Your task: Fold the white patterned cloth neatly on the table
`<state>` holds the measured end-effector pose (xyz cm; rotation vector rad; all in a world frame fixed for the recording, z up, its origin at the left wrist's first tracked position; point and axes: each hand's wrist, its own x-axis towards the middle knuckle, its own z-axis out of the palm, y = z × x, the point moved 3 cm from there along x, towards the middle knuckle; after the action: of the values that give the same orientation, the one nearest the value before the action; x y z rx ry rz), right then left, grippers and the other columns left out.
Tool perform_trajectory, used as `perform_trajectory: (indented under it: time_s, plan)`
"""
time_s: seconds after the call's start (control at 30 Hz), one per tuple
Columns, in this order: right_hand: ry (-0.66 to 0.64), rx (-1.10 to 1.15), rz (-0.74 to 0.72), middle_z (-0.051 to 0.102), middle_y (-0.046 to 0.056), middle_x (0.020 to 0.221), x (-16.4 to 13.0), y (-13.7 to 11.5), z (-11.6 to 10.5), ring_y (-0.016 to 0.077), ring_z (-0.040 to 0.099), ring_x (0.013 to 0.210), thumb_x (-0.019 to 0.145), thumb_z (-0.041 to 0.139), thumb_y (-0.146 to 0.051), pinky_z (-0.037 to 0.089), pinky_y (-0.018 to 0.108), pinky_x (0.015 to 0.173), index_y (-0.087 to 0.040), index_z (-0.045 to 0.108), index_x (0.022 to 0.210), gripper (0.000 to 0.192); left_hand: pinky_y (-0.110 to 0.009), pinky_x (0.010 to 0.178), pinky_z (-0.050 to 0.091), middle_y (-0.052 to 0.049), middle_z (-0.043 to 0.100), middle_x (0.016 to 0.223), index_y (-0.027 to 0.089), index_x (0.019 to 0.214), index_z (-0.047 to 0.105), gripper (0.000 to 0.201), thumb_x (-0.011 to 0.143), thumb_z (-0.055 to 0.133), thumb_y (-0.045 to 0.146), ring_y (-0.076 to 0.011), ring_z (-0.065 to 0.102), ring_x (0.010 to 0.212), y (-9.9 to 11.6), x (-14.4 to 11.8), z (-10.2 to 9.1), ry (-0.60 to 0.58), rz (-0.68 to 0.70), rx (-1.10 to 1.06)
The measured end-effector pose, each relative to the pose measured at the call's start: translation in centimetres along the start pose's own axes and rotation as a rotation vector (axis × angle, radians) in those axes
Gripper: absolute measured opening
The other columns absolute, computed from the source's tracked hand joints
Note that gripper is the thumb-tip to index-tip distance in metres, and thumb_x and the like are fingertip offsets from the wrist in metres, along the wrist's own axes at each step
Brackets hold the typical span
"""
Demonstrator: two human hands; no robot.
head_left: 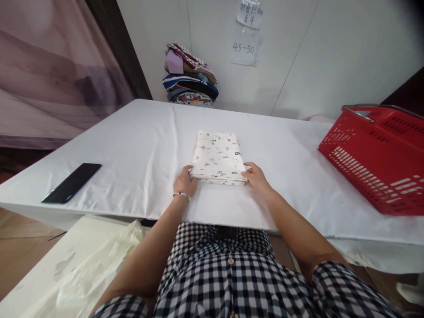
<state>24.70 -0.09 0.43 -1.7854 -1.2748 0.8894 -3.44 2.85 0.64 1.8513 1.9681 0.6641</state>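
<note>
A white cloth with small printed figures lies folded into a flat, layered rectangle on the white-covered table. At its near left corner, my left hand has thumb and fingers closed on the folded edge. My right hand pinches the near right corner in the same way. Both hands rest low, close to the tabletop. The layers show along the near edge between them; the fingertips under the cloth are partly hidden.
A red plastic basket with metal handles stands at the right. On the left lies a flat black object. Folded fabrics are stacked by the back wall, below paper notes. Pale plastic sheeting lies at lower left.
</note>
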Motion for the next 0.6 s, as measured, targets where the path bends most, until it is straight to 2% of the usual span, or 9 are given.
perform_trajectory:
  time_s: [0.13, 0.3, 0.43, 0.6]
  plan:
    - [-0.018, 0.005, 0.058, 0.057, -0.005, 0.067, -0.6, -0.3, 0.0, 0.009, 0.052, 0.044, 0.068, 0.06, -0.028, 0.04, 0.02, 0.044, -0.022, 0.048, 0.117, 0.05, -0.03, 0.069, 0.044, -0.005, 0.064, 0.102, 0.025, 0.121, 0.044, 0.046, 0.075, 0.051, 0.022, -0.0229, 0.061, 0.085, 0.0, 0.0, -0.1, -0.014, -0.008, 0.002]
    - [-0.052, -0.115, 0.116, 0.061, 0.0, 0.074, -0.7, 0.1, 0.0, 0.0089, 0.052, 0.043, 0.072, 0.06, -0.037, 0.04, 0.021, 0.042, -0.02, 0.049, 0.112, 0.045, -0.029, 0.068, 0.044, -0.005, 0.064, 0.099, 0.022, 0.122, 0.043, 0.047, 0.076, 0.049, 0.022, -0.0221, 0.061, 0.084, 0.0, -0.1, -0.3, -0.005, 0.014, -0.018]
    - [-0.065, -0.222, 0.041, 0.063, 0.001, 0.079, -0.8, 0.1, 0.1, 0.0098, 0.053, 0.045, 0.075, 0.056, -0.039, 0.041, 0.024, 0.046, -0.021, 0.046, 0.121, 0.05, -0.028, 0.069, 0.045, -0.003, 0.065, 0.092, 0.023, 0.126, 0.041, 0.05, 0.076, 0.047, 0.02, -0.0211, 0.062, 0.083, -0.2, -0.1, -0.6, -0.039, 0.061, -0.007]
    - [-0.063, -0.393, -0.108, 0.062, -0.002, 0.07, -1.3, -0.8, 0.7, 0.0143, 0.055, 0.055, 0.077, 0.052, -0.033, 0.04, 0.026, 0.057, -0.026, 0.034, 0.135, 0.061, -0.031, 0.081, 0.044, -0.005, 0.061, 0.113, 0.026, 0.127, 0.042, 0.052, 0.076, 0.047, 0.016, -0.0232, 0.058, 0.1, -0.6, 0.4, -1.3, -0.034, 0.206, 0.147]
